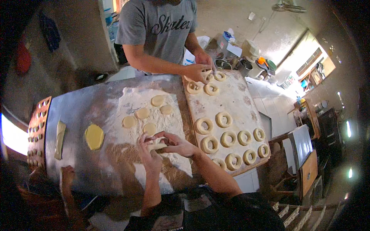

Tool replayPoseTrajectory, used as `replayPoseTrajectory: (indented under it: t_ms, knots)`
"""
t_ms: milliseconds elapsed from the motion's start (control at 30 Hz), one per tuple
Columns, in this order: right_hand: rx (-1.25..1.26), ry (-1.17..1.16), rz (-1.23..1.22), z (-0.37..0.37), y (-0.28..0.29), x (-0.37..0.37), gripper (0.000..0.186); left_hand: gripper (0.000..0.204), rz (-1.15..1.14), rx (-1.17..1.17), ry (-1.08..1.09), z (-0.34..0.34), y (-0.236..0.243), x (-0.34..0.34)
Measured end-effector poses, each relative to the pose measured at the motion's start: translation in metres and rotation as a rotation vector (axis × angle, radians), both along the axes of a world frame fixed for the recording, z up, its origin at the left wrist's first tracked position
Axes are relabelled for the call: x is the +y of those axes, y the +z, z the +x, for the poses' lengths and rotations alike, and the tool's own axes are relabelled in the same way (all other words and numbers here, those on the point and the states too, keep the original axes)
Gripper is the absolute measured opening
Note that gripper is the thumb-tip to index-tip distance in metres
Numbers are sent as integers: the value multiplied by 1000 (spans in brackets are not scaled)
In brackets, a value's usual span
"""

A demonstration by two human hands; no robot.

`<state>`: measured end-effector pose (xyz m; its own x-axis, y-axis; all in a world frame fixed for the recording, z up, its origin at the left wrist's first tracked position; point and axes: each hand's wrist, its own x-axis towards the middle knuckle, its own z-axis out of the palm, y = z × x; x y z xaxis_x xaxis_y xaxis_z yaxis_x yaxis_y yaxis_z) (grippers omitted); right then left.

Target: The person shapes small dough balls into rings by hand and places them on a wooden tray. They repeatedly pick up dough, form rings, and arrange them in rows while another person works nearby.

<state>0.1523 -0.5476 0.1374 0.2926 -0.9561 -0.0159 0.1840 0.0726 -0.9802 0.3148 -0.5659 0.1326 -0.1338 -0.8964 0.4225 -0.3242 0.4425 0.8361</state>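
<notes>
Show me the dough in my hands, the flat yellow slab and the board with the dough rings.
Held dough (pixel 157 146): head view, visible middle.
Yellow slab (pixel 94 137): head view, top face.
Board (pixel 236 99): head view, bare floured surface.

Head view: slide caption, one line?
Left hand and right hand hold a dough piece over a floured table, beside a board of dough rings.

A blotchy beige wall (pixel 227 17) backs the room, with a pale-bladed fan (pixel 287 7) near the top. Light pours through a bright rectangular opening (pixel 307 61) on the right, glaring across the pale square-tiled floor (pixel 276 115).
</notes>
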Motion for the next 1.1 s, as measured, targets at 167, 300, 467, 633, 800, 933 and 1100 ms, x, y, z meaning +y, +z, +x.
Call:
replayPoseTrajectory:
  t_ms: [167, 300, 467, 633, 800, 933, 1100]
  knots:
    - [417, -268, -119, -16, 24, 15, 44, 47, 256, 928, -462, -26, -6, 18]
    - [-490, -195, 91, -28, 33, 25, 54, 43, 184, 369, -211, -64, 6, 24]
    - [120, -215, -33, -81, 33, 44, 50, 30, 382, 359, -182, -115, 15, 27]
    - [305, -431, -201, -149, 26, 68, 42, 25, 59, 194, -296, -188, 23, 43]
    - [-91, -522, -302, -217, 41, 94, 62, 13, 297, 53, -464, -246, 42, 61]
    - [-515, -364, -176, -252, 56, 111, 67, 18, 233, -78, -441, -288, 52, 67]
    - [200, -685, -375, -289, 46, 111, 61, 21, 192, -230, -411, -330, 59, 72]
